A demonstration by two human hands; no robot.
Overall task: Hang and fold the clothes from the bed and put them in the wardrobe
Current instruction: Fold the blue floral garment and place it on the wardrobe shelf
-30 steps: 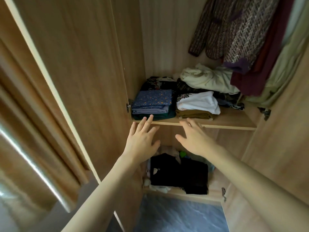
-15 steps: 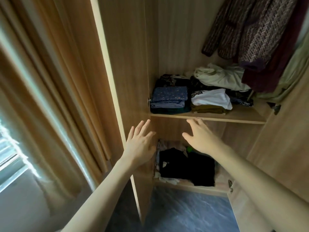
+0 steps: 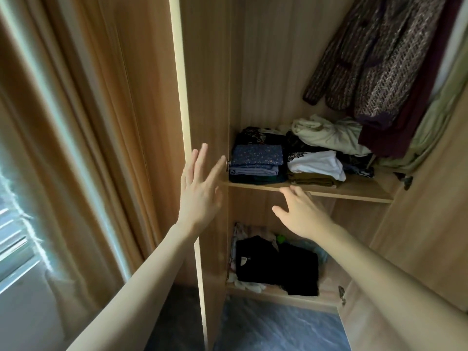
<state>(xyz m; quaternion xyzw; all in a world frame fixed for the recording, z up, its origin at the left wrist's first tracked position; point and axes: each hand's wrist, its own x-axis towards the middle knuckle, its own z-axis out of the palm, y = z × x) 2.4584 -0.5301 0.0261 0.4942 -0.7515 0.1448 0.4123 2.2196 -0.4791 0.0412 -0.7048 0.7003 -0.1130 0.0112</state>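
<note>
Dim interior, daylight from window (image 3: 15, 239) at left, shadowed lower shelf (image 3: 283, 295), motion-blurred fingers (image 3: 202, 160), wide-angle edge distortion

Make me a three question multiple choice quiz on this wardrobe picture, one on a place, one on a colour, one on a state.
1. Where does the blue folded stack lie?
A. upper shelf, left
B. bottom shelf
C. floor
2. What colour is the folded top beside it?
A. red
B. white
C. yellow
3. How is the left hand?
A. gripping a hanger
B. closed in a fist
C. open, holding nothing

Key: 1 A, it lies on the upper shelf by the left wall. 2 B, white cloth with a dark print. 3 C, its fingers are spread and bare.
</note>
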